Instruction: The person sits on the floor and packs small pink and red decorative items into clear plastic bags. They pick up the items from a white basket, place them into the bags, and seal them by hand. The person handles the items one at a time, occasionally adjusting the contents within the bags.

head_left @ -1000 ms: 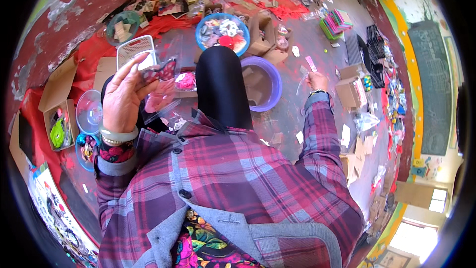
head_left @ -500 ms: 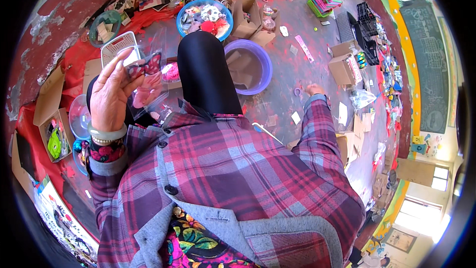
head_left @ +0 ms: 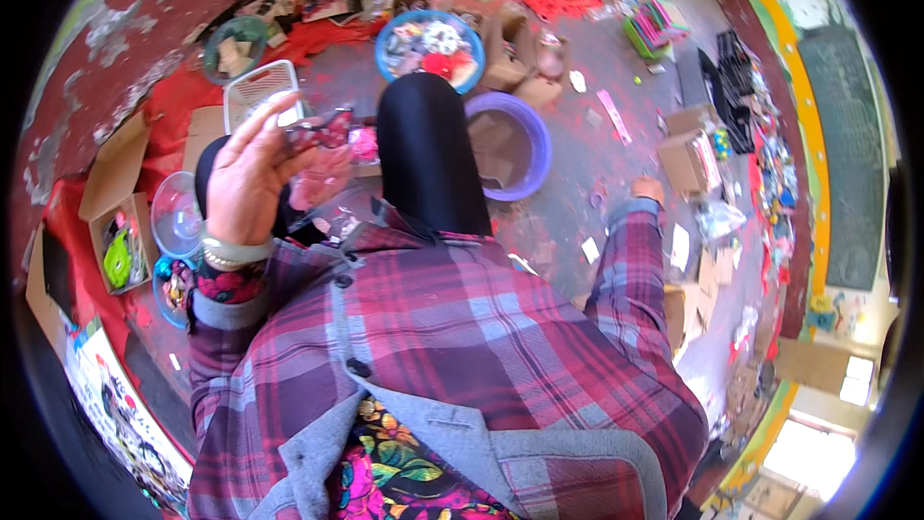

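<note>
My left hand [head_left: 245, 178] is raised at the left, thumb and fingers closed on a dark red polka-dot bow [head_left: 332, 129]. Pink, shiny material hangs below the bow, blurred; whether it belongs to the same packet I cannot make out. On the right, my right arm reaches out over the floor, and only a small part of my right hand [head_left: 648, 190] shows past the sleeve. Its fingers are hidden. A white paper piece [head_left: 590, 250] and a small purple ring [head_left: 597, 199] lie near that hand.
A purple tub [head_left: 544, 149] stands beyond my knee, beside a blue basin [head_left: 383, 56] full of mixed items. A white basket [head_left: 252, 87] and an open cardboard box [head_left: 108, 207] are at the left. More cardboard boxes [head_left: 688, 162] and scattered goods line the right.
The whole view has shifted, so the surroundings sit farther right and slightly lower. My left hand keeps hold of the bow; my right arm stays stretched out.
</note>
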A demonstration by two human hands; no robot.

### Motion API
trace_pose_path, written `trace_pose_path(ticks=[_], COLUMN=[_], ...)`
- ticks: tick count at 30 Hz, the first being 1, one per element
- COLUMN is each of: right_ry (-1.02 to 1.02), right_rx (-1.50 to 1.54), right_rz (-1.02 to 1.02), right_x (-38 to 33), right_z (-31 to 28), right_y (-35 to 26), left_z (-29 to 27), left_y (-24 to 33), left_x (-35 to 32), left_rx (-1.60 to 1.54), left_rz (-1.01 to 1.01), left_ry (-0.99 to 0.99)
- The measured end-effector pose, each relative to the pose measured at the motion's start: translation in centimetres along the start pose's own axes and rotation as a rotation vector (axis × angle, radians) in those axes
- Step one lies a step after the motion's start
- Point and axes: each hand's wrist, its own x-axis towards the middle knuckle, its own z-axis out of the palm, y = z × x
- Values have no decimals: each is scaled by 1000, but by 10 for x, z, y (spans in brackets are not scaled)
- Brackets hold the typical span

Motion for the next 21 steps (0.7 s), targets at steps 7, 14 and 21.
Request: trace_pose_path(ticks=[7, 14, 21], right_ry=[43, -203, -498], right_rx=[418, 1512, 1776], right_rz=[-132, 54, -750], right_x=[27, -62, -195], right_z=[0, -99, -195], right_y=[8, -80, -236], left_z=[-6, -3, 0], left_y=[-1, 0, 4], left_x=[-2, -4, -3], left_rx=[-27, -18, -124], left_rz=[0, 19, -41], left_ry=[-4, 51, -32])
